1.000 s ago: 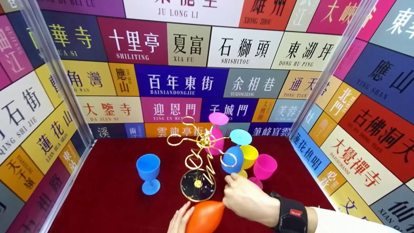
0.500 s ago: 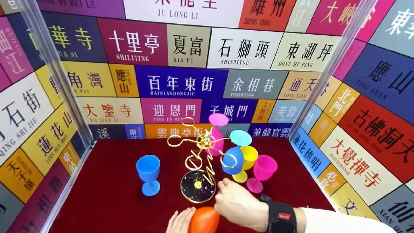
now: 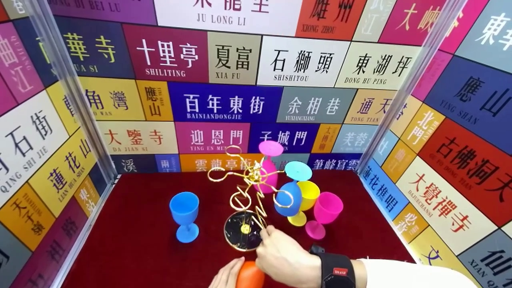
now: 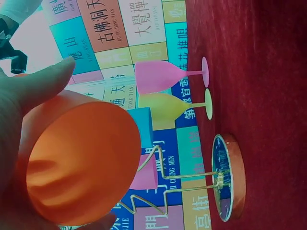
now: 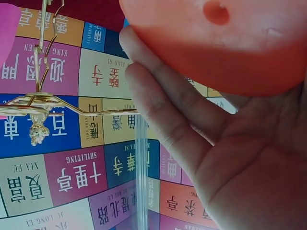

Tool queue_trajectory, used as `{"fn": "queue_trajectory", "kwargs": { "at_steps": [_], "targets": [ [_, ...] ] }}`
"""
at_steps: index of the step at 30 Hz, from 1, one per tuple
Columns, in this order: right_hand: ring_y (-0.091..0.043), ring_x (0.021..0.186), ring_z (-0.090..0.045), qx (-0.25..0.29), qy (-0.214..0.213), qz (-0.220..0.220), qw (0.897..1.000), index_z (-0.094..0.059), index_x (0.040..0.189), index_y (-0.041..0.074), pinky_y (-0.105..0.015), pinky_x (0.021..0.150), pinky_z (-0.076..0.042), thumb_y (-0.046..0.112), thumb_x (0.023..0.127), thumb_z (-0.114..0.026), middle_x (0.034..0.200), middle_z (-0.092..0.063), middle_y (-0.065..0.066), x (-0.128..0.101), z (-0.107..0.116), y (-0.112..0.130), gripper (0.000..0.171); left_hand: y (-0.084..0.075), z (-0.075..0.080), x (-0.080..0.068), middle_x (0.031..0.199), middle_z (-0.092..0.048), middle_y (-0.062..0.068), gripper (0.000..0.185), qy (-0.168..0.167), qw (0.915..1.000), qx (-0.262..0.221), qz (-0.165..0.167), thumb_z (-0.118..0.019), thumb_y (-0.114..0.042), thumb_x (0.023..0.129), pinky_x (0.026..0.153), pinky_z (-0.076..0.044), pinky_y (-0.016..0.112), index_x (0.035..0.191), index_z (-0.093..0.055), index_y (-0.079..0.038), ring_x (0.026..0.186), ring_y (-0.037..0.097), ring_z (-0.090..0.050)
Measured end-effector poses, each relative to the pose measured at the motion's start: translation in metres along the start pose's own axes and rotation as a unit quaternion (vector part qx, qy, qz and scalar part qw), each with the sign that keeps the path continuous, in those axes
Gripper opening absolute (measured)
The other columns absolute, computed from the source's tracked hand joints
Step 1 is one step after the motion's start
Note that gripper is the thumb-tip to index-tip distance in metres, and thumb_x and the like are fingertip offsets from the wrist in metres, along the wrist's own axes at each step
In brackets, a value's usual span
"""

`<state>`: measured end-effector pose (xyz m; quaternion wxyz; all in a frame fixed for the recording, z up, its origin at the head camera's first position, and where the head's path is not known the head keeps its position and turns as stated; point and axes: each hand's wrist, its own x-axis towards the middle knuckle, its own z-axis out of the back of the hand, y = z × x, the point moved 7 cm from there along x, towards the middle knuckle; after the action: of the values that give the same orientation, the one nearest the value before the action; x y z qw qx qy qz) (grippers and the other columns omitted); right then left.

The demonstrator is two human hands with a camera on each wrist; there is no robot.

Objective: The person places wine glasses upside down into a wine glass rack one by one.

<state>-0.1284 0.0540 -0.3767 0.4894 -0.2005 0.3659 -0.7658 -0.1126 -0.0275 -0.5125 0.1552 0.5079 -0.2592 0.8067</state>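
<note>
Low in the head view, an orange plastic goblet (image 3: 250, 276) is between my two hands, partly hidden by them. My left hand (image 3: 227, 274) grips its bowl; the left wrist view looks into the goblet's mouth (image 4: 86, 163), with the thumb along the side. My right hand (image 3: 282, 256) holds the goblet's other end; in the right wrist view its fingers lie against the orange foot (image 5: 230, 52), and the thumb is hidden. Just beyond them stands a gold wire goblet rack (image 3: 254, 176) on a round black base. A pink goblet (image 3: 270, 148) and a blue goblet (image 3: 289, 200) hang upside down from it.
On the dark red cloth (image 3: 132, 224), a blue goblet (image 3: 184, 208) stands upright left of the rack. To the right stand a yellow goblet (image 3: 309, 196) and a pink goblet (image 3: 328, 208). Colourful panels with printed characters (image 3: 224, 102) enclose the table's back and sides.
My right hand has moved left and slightly down, closer to my left hand. The orange goblet has turned and shows less of its side. The rack and other goblets stay put.
</note>
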Motion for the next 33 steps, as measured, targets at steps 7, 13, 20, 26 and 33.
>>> {"fn": "queue_trajectory", "kwargs": {
  "at_steps": [7, 13, 20, 26, 33],
  "targets": [
    [-0.018, 0.075, -0.057, 0.008, -0.007, -0.008, 1.0, -0.07, 0.073, 0.035, -0.035, 0.078, -0.046, 0.033, 0.079, -0.061, 0.074, -0.067, 0.006, -0.002, -0.001, -0.001, 0.012, 0.002, 0.0, -0.001, 0.105, -0.066, -0.005, 0.063, 0.013, 0.9996, -0.008, 0.022, -0.048, -0.068, 0.081, 0.068, -0.051, 0.024, 0.119, -0.063, -0.02, 0.088, 0.009, -0.064],
    [-0.019, 0.087, -0.059, 0.052, -0.019, -0.019, 0.998, -0.067, 0.095, 0.028, -0.043, 0.083, -0.047, 0.048, 0.082, -0.059, 0.088, -0.066, 0.005, -0.006, 0.0, -0.006, 0.025, 0.001, 0.002, 0.001, 0.103, -0.068, -0.006, 0.067, 0.008, 0.9986, 0.014, 0.05, -0.062, -0.067, 0.069, 0.069, -0.05, 0.023, 0.116, -0.065, -0.02, 0.085, 0.009, -0.065],
    [-0.02, 0.118, -0.048, 0.162, -0.071, 0.001, 0.984, -0.047, 0.131, 0.029, -0.053, 0.096, -0.04, 0.068, 0.075, -0.057, 0.125, -0.053, 0.002, -0.01, 0.007, -0.013, 0.069, 0.0, 0.009, 0.007, 0.103, -0.067, -0.004, 0.07, 0.002, 0.9983, 0.016, 0.056, -0.064, -0.067, 0.068, 0.074, -0.048, 0.02, 0.115, -0.065, -0.015, 0.086, 0.01, -0.065],
    [-0.024, 0.132, -0.038, 0.247, -0.155, -0.016, 0.956, -0.033, 0.144, 0.029, -0.054, 0.101, -0.036, 0.067, 0.078, -0.055, 0.146, -0.038, -0.002, -0.019, 0.013, -0.028, 0.078, 0.0, 0.014, 0.012, 0.107, -0.068, 0.001, 0.072, -0.016, 0.9979, -0.031, 0.054, -0.068, -0.064, 0.068, 0.096, -0.038, 0.009, 0.117, -0.064, -0.01, 0.092, 0.014, -0.064],
    [-0.028, 0.135, -0.038, 0.305, -0.3, -0.092, 0.899, -0.04, 0.142, 0.018, -0.053, 0.107, -0.029, 0.067, 0.076, -0.058, 0.148, -0.037, -0.009, -0.039, 0.013, -0.05, 0.083, 0.005, 0.017, 0.014, 0.109, -0.066, 0.004, 0.081, -0.015, 0.993, -0.085, 0.08, -0.081, -0.054, 0.057, 0.091, -0.043, 0.009, 0.121, -0.061, -0.009, 0.092, 0.016, -0.065]
  ]
}}
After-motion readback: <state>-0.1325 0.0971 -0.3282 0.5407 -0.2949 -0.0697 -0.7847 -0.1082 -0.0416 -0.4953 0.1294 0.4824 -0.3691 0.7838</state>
